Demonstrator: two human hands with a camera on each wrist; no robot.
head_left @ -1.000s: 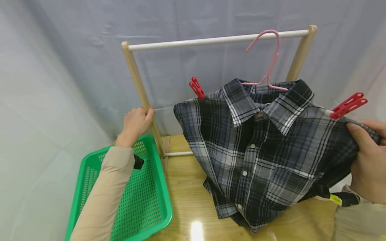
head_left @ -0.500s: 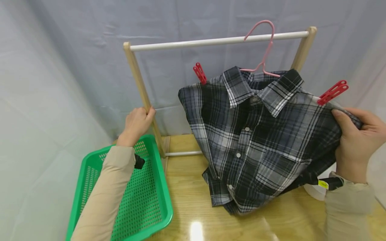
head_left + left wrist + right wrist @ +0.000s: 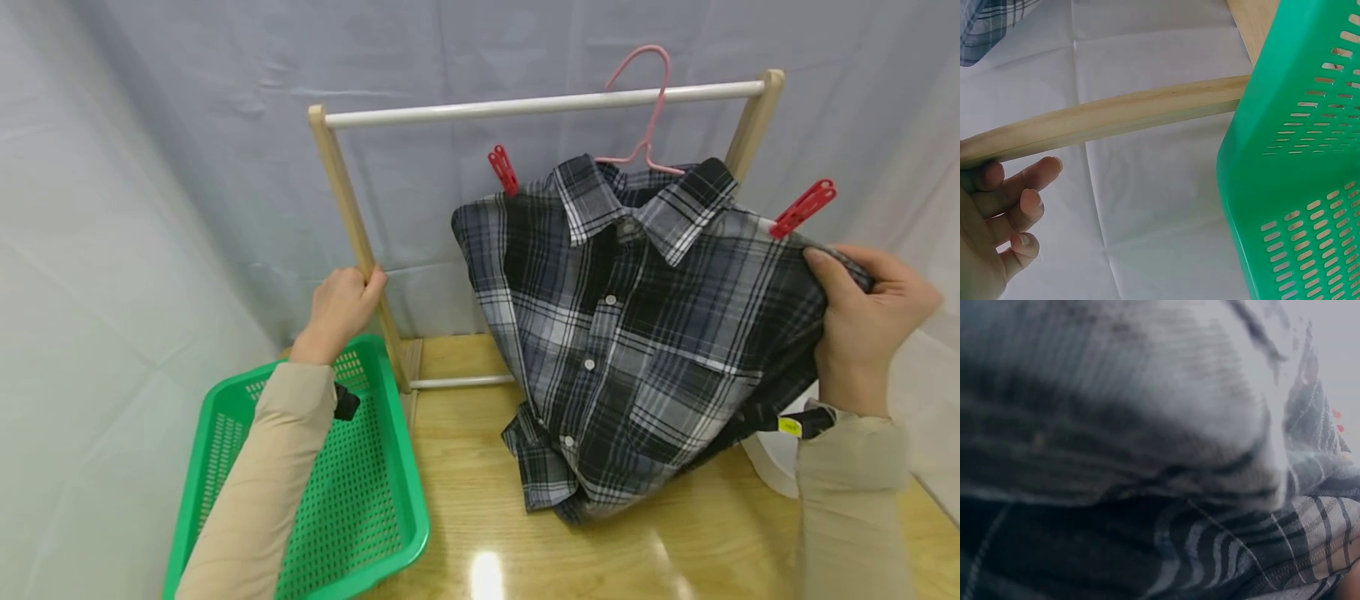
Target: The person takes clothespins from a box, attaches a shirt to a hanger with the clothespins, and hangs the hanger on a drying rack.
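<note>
Your left hand grips the wooden post of the drying rack, at about 9 o'clock from the shirt; fingers curl round the post, thumb toward you. The left wrist view shows the same: fingers lie under the post, green basket close at 3 o'clock.

Your right hand pinches the plaid shirt at its shoulder edge, thumb on the front of the cloth, fingers behind. The shirt hangs on a pink hanger whose hook sits over the white rail near the rail's right end. Its hem rests bunched on the wooden table.

A red clothespin clips the shoulder at 11 o'clock from the collar; a second red clothespin sits just above your right thumb at 1 o'clock.

The green basket lies at 7 o'clock from the shirt, under your left forearm.

The right wrist view is blurred plaid cloth, pressed close.
</note>
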